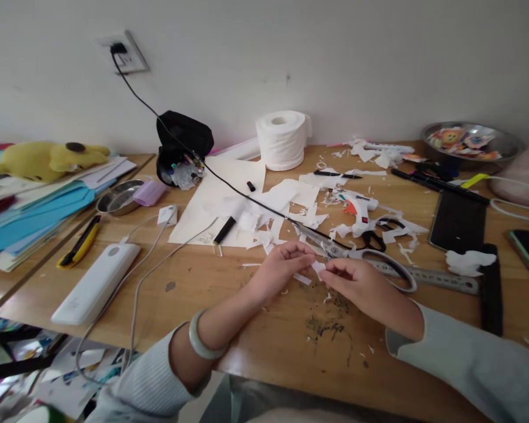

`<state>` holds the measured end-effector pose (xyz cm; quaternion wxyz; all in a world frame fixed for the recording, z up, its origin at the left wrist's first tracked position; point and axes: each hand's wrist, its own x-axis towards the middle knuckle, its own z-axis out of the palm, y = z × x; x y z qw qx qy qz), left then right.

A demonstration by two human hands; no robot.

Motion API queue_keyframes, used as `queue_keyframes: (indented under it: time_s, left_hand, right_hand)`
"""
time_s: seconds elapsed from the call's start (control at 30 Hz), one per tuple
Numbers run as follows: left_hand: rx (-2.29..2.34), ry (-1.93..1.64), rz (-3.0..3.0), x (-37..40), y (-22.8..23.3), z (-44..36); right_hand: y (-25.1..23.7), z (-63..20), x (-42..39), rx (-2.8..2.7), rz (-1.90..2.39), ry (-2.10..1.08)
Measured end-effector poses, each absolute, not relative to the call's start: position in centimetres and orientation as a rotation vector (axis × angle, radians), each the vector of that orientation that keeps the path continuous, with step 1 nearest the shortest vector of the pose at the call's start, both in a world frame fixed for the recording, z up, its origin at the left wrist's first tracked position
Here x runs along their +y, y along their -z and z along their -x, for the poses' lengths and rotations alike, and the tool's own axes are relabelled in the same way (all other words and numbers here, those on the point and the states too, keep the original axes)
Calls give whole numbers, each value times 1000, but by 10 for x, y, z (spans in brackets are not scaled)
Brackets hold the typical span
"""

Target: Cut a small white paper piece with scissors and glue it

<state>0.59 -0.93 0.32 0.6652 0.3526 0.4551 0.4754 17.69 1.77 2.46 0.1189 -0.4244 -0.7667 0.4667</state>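
My left hand [278, 268] and my right hand [360, 281] meet over the wooden table [229, 305], fingertips pinching a small white paper piece [318, 267] between them. A pale green bangle [201, 339] circles my left wrist. Just behind my fingers lie large scissors [357, 254] with a white handle. A white and orange glue gun [358, 212] rests further back among paper scraps [291, 205].
A toilet roll [284, 140], black pouch [181, 145] and corded wall socket [124, 54] stand at the back. A white power bank [97, 283], yellow utility knife [80, 242] and steel dish [120, 198] lie left. A metal ruler [436, 278], tablet [457, 222] and sticker bowl [471, 144] sit right.
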Motion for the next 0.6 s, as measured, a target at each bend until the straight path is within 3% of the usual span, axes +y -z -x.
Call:
queue_keyframes:
  time_s: [0.13, 0.27, 0.4, 0.6]
  left_hand:
    - [1171, -1122, -792, -3, -5, 3]
    - [1252, -997, -1181, 0, -15, 12]
    - [1041, -749, -1578, -3, -18, 11]
    - [1115, -690, -1726, -10, -16, 12]
  right_hand:
    - [-20, -184, 19, -2202, 1263, -1383]
    - [-20, -185, 23, -2251, 1250, -1411]
    - [-22, -180, 24, -2419, 1201, -1232]
    - [-16, -174, 11, -2493, 1187, -1045]
